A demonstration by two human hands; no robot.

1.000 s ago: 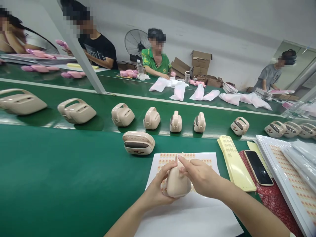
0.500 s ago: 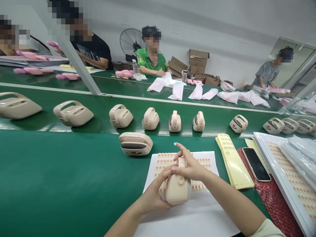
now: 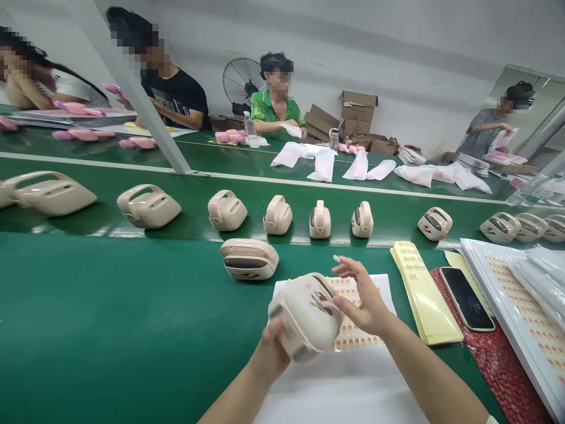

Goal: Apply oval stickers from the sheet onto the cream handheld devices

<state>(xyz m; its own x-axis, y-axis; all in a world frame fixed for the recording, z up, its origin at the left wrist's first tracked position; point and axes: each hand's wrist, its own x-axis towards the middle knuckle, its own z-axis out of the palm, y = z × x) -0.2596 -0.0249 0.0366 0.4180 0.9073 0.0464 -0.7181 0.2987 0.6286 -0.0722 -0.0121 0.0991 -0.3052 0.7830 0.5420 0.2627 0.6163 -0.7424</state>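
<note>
My left hand (image 3: 274, 347) grips a cream-coloured handled device (image 3: 304, 315) from its left and lower side. The device is tilted, and a face with a red printed pattern and part of a dark panel shows. My right hand (image 3: 364, 297) is beside its right side with fingers spread; the thumb is at the printed face, and whether it touches I cannot tell. Something small and white is on one right fingertip. Beneath the device lies a white sheet with rows of small orange stickers (image 3: 359, 341). A second cream device (image 3: 250, 259) sits just beyond, to the left.
A row of similar devices (image 3: 278, 215) stands on the green belt ahead. To the right lie yellow sticker sheets (image 3: 426, 300), a phone (image 3: 467, 297) on red bubble wrap (image 3: 507, 371), and stacked sticker sheets (image 3: 507, 306). Several people work across the line, near white pouches (image 3: 324, 165).
The held device has been turned from its handle side to its printed side. My right hand has come off the handle and opened. The view has shifted slightly.
</note>
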